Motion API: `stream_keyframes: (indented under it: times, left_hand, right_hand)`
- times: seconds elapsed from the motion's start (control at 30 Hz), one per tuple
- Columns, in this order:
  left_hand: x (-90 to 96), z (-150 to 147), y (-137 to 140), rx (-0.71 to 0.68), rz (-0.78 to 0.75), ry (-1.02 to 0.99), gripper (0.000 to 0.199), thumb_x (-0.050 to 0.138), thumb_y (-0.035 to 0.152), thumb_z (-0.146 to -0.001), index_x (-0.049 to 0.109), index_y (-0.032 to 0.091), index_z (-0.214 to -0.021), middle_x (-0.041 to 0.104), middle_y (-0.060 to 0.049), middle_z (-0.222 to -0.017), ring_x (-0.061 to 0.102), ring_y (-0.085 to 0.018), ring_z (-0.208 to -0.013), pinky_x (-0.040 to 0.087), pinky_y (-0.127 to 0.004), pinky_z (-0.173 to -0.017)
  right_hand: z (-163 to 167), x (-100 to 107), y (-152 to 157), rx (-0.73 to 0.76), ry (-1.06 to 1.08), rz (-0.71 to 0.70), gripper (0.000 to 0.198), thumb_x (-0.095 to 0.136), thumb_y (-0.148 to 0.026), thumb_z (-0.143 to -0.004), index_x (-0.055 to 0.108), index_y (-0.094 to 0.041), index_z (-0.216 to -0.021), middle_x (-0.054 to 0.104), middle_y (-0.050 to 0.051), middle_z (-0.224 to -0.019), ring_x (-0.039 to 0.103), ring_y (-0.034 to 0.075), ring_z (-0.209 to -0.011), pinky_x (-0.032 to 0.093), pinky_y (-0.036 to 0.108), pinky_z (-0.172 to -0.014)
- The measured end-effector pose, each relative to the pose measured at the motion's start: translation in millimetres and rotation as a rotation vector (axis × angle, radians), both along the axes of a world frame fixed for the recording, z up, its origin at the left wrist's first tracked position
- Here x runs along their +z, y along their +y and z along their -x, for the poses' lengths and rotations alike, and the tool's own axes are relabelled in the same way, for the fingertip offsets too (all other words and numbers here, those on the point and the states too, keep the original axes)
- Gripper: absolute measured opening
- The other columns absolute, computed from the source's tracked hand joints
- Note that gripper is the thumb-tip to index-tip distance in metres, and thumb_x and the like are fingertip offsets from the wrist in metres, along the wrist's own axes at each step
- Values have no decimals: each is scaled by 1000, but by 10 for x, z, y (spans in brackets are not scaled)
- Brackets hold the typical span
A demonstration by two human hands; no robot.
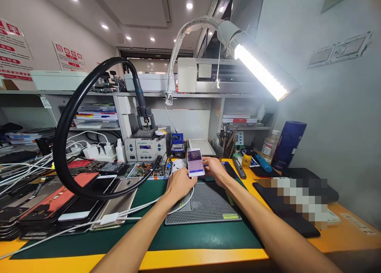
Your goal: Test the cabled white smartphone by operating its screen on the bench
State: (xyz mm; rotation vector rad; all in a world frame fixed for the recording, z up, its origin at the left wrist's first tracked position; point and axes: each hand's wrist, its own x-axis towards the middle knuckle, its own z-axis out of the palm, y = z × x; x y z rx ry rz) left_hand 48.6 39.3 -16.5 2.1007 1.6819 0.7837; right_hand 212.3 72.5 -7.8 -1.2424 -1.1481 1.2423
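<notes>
Two hands: left hand (178,184) and right hand (216,170) both grip the phone (195,162), held upright over the far edge of the grey mat (205,204).
Head view: screen's lit, purple-white; a white cable (139,208) seems to run up toward it, can't tell if it's plugged in.
Risk: I'd guess that cable could snag and tug the phone loose, glass onto the bench (333,235).
Textures: mat is ribbed rubber, phone slick glass, hose (70,122) a smooth black loop, lamp (258,68) hard white.
</notes>
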Motion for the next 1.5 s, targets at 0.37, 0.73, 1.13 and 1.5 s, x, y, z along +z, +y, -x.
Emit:
stream_keyframes:
  times: [0.37, 0.73, 1.13, 1.5]
  left_hand:
    - [-34, -8, 36, 46, -16, 68, 25, 60, 40, -81, 68, 20, -93, 77, -9, -96, 70, -25, -83, 37, -29, -62]
    - [-1, -15, -10, 48, -37, 193, 34, 58, 47, -85, 68, 19, -100, 76, -13, -105, 71, -28, -93, 41, -31, -68]
    - [86, 40, -35, 47, 14, 226, 37, 58, 55, -81, 69, 22, -92, 76, -10, -100, 70, -33, -94, 41, -34, -70]
    - [124, 14, -94, 33, -27, 313, 39, 55, 55, -84, 70, 20, -92, 77, -12, -99, 70, -34, -97, 44, -38, -78]
  right_hand:
    - [-9, -65, 81, 18, 18, 64, 26, 52, -19, -78, 71, -13, -94, 72, 9, -85, 59, 14, -57, 49, 26, -56]
    - [-1, -41, 77, 13, 67, 105, 24, 49, -16, -75, 70, -13, -88, 63, 4, -63, 56, 14, -49, 51, 29, -59]
    - [-12, -35, 72, 19, 60, 110, 28, 50, -19, -77, 71, -13, -94, 65, 7, -65, 61, 16, -56, 53, 29, -62]
    - [-1, -25, 51, 18, 56, 92, 25, 53, -19, -74, 70, -11, -90, 64, 6, -63, 62, 17, -56, 54, 29, -62]
